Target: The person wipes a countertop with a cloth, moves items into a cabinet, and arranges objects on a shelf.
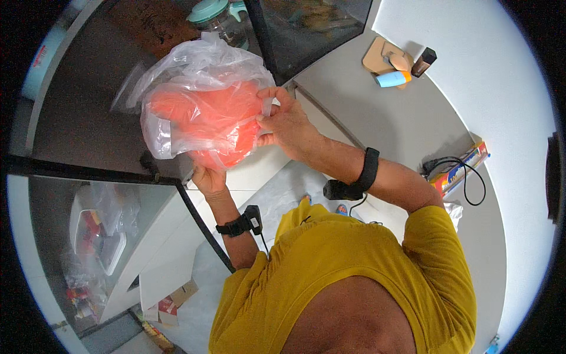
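Note:
A clear plastic bag (208, 66) with something bright orange (221, 110) inside hangs in front of an open cabinet. What the orange contents are is hard to tell through the wrinkled film. My right hand (289, 126) pinches the bag's right side between thumb and fingers. Lower down, my left hand (210, 179) holds the bag's bottom edge, its fingertips partly hidden behind the orange bundle. Both wrists wear black straps with small devices.
Inside the dark cabinet stands a clear jug with a teal lid (210, 11). Black-framed glass doors (318, 35) stand open on both sides. On the grey counter (411, 119) are a light blue bottle (391, 79), a dark bottle (423, 62) and a colourful box (460, 168) with a black cable.

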The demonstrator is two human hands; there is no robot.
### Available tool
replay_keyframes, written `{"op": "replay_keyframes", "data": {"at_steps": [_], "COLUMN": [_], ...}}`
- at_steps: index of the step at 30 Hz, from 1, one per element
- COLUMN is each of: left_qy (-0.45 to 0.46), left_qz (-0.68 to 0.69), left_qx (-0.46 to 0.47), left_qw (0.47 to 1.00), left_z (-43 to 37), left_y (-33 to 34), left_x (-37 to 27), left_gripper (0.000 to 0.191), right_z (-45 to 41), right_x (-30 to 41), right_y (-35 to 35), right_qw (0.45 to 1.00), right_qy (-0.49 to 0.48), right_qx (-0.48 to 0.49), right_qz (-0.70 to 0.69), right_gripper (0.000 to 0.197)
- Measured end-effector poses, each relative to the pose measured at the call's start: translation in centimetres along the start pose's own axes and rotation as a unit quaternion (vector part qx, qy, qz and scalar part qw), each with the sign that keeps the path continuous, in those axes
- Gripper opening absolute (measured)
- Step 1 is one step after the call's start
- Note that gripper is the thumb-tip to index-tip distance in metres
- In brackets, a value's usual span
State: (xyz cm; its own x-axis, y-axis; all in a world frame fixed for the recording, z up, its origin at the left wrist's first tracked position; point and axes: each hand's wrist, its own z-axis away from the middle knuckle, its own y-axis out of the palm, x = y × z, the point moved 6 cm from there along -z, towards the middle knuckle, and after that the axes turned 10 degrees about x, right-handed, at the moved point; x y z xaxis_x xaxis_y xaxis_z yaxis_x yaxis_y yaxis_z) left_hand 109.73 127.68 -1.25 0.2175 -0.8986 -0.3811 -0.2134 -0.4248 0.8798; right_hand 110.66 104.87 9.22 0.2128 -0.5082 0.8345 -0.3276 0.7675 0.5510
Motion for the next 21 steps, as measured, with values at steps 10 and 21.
{"op": "replay_keyframes", "data": {"at_steps": [10,21], "left_qy": [-0.17,-0.503], "left_qz": [-0.044,-0.301], "left_qx": [-0.001,-0.01], "left_qw": [0.984,0.81], "left_z": [2.1,23.3], "left_y": [-7.4,-4.7], "left_x": [7.0,19.7], "left_gripper": [0.057,0.057], "right_z": [7.0,31.3], "right_x": [-2.8,-7.0], "right_y": [-5.9,-13.0], "right_qw": [0.989,0.985], "right_qy": [-0.003,-0.047], "right_qx": [-0.138,-0.159], "right_qz": [-0.045,0.036], "right_gripper": [0.033,0.016]}}
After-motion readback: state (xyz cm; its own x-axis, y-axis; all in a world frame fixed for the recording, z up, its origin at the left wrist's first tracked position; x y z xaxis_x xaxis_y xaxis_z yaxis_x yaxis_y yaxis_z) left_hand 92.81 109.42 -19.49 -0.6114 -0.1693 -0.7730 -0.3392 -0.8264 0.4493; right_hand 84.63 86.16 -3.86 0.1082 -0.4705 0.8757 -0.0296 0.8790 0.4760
